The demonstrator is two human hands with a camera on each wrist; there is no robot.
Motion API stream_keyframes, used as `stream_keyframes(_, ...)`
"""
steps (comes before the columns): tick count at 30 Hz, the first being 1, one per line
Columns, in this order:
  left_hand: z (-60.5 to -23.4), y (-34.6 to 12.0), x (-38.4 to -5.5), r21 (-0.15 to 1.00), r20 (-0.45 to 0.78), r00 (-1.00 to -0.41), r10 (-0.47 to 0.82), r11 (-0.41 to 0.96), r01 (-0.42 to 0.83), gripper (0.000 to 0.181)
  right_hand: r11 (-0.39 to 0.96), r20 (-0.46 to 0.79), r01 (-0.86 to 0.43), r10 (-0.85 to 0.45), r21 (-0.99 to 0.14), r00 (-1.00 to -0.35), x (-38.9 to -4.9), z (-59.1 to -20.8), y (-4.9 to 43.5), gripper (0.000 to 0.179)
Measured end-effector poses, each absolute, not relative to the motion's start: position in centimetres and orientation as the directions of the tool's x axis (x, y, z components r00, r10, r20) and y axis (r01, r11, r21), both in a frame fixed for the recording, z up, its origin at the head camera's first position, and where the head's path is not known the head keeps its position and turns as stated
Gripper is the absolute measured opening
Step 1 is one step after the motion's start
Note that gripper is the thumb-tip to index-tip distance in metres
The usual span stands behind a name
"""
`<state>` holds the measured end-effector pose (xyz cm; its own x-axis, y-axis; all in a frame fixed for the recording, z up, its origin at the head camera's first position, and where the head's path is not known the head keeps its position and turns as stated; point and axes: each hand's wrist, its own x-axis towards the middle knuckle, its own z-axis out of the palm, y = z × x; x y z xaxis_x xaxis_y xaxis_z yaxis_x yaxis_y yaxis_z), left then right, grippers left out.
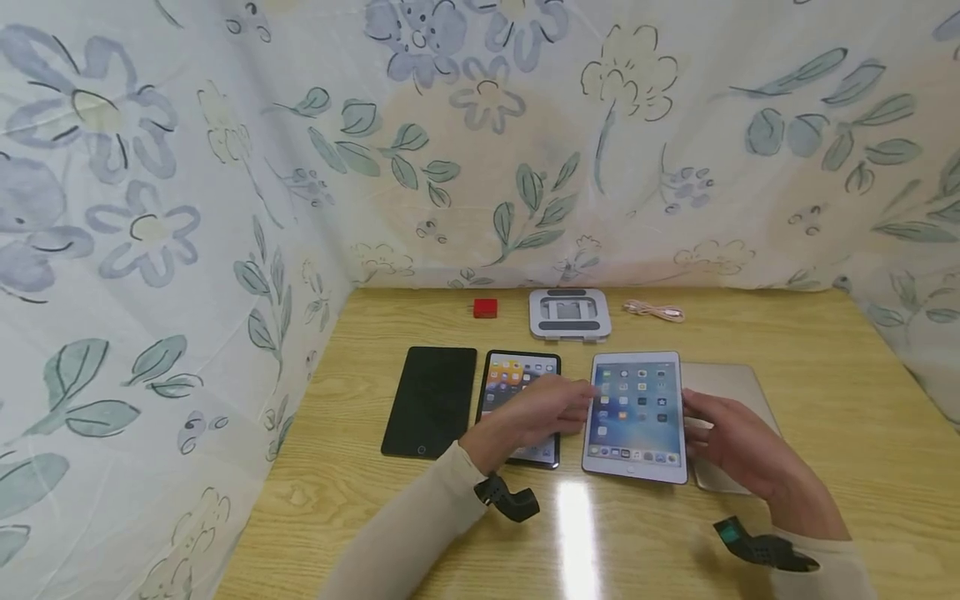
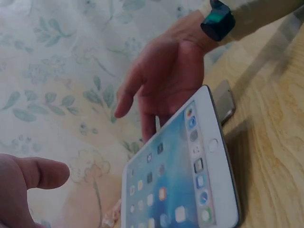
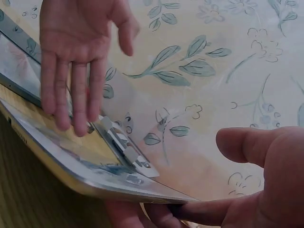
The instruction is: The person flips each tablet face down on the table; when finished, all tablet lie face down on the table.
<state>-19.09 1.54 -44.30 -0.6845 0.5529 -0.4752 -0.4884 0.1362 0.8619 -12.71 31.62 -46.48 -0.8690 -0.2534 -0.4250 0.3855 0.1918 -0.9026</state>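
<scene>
Thumb free, the right hand (image 1: 738,440) supports the white tablet (image 1: 636,408) underneath, likely to hold it clear of the surface (image 1: 315,500); left hand (image 1: 542,410) hovers released.

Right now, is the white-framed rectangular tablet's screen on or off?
On: the white-framed rectangular tablet is lit, showing rows of colourful app icons.
</scene>
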Motion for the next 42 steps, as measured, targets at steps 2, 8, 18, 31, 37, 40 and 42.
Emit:
stream_keyframes(2, -43.9, 2.1, -19.2, 0.876, -0.453, -0.692, 0.563, 0.134, -0.464, 0.055, 0.18, -0.41, 0.374, -0.249, -0.91, -0.877, -12.8, -46.3, 31.8, 0.085)
stream_keyframes(8, -41.7, 4.3, -19.1, 0.891, -0.387, -0.673, 0.63, 0.067, -0.449, 0.046, 0.233, -0.38, 0.327, -0.242, -0.916, -0.893, -12.9, -45.4, 32.4, 0.082)
stream_keyframes(18, -38.7, 8.6, -18.5, 0.907, -0.373, -0.618, 0.692, 0.131, -0.401, 0.042, 0.3, -0.297, 0.234, -0.185, -0.925, -0.937, -12.5, -43.1, 32.4, 0.075)
stream_keyframes(31, -37.4, 7.9, -17.9, 0.937, -0.328, -0.649, 0.687, 0.146, -0.318, 0.044, 0.393, -0.213, 0.122, -0.197, -0.911, -0.957, -11.9, -40.2, 28.8, 0.074)
stream_keyframes(37, -37.4, 6.0, -17.9, 0.935, -0.301, -0.682, 0.666, 0.065, -0.35, 0.035, 0.381, -0.191, 0.099, -0.212, -0.919, -0.958, -11.9, -39.8, 27.0, 0.075)
stream_keyframes(40, -37.6, 5.1, -17.8, 0.926, -0.308, -0.703, 0.641, 0.033, -0.375, 0.034, 0.334, -0.178, 0.094, -0.232, -0.938, -0.956, -11.9, -39.9, 26.5, 0.074)
stream_keyframes(42, -37.8, 4.5, -17.8, 0.923, -0.31, -0.718, 0.623, 0.015, -0.386, 0.034, 0.285, -0.154, 0.079, -0.254, -0.955, -0.955, -12.0, -40.0, 26.3, 0.071)
